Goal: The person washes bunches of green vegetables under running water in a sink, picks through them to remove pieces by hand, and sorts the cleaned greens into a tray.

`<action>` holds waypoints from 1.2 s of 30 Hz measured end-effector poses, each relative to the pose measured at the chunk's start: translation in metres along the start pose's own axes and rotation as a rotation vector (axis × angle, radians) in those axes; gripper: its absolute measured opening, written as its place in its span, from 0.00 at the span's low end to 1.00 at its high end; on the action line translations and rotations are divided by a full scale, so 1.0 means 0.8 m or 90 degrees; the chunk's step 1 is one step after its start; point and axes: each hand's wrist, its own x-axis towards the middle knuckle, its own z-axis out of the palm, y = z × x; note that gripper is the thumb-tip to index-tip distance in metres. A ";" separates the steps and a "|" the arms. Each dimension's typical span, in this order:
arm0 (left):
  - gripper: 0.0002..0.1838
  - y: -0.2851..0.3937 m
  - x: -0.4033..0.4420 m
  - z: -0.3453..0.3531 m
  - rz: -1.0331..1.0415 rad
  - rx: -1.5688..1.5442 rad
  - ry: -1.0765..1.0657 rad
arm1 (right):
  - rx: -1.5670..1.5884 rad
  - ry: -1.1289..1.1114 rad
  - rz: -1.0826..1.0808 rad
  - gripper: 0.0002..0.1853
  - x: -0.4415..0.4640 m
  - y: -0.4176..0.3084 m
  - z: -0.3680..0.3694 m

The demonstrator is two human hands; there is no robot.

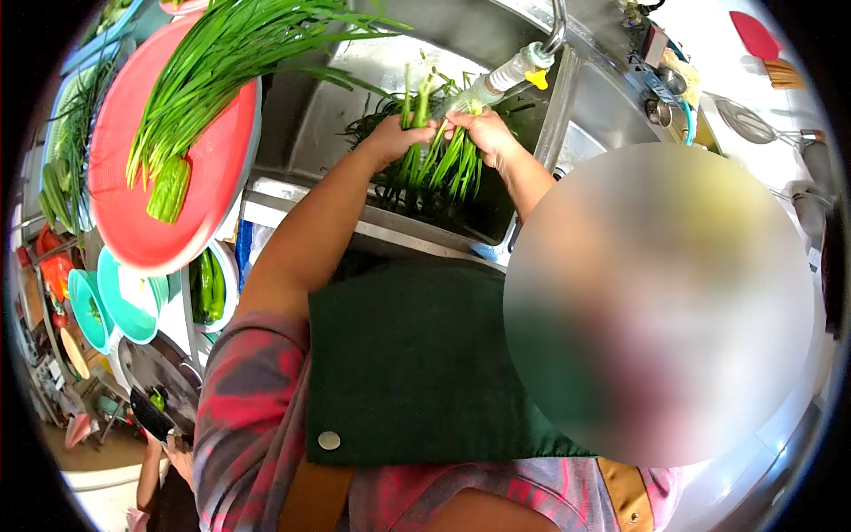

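Both hands are in the left basin of a steel sink (pixel 310 115), below a faucet (pixel 519 69) with a yellow lever. My left hand (pixel 394 142) is closed around a bunch of green chives (pixel 415 164), some stalks sticking up above the fist. Close beside it, my right hand (pixel 483 133) pinches more long green leaves (pixel 456 164), which hang down into the basin. Darker greens lie beneath and behind the hands; whether water runs is hard to tell.
Left of the sink, a red oval basket (pixel 111 195) bears a large bunch of chives (pixel 204 97). Green peppers (pixel 209 285) fill a white bowl; teal bowls (pixel 111 284) stand nearby. Another person's hand (pixel 180 457) shows lower left. A strainer (pixel 745 120) lies right; a blurred circle covers much there.
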 end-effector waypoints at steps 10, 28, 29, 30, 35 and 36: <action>0.28 0.034 -0.011 0.019 -0.056 0.172 0.089 | -0.429 0.129 -0.107 0.20 0.016 0.015 0.028; 0.17 0.003 -0.014 0.002 -0.094 -0.137 0.171 | -0.279 0.443 -0.159 0.11 -0.004 0.006 -0.041; 0.14 -0.001 -0.012 -0.005 -0.114 -0.159 0.184 | -0.274 0.414 -0.228 0.13 0.003 0.009 -0.055; 0.10 0.017 -0.018 -0.001 -0.101 -0.192 0.117 | -0.233 0.456 -0.155 0.10 -0.014 -0.012 -0.049; 0.11 0.015 -0.012 -0.004 -0.091 -0.176 0.056 | -0.259 0.248 -0.118 0.19 0.024 0.017 -0.041; 0.11 0.012 -0.010 -0.002 -0.088 -0.187 0.069 | -0.200 0.146 -0.021 0.19 0.003 -0.006 -0.023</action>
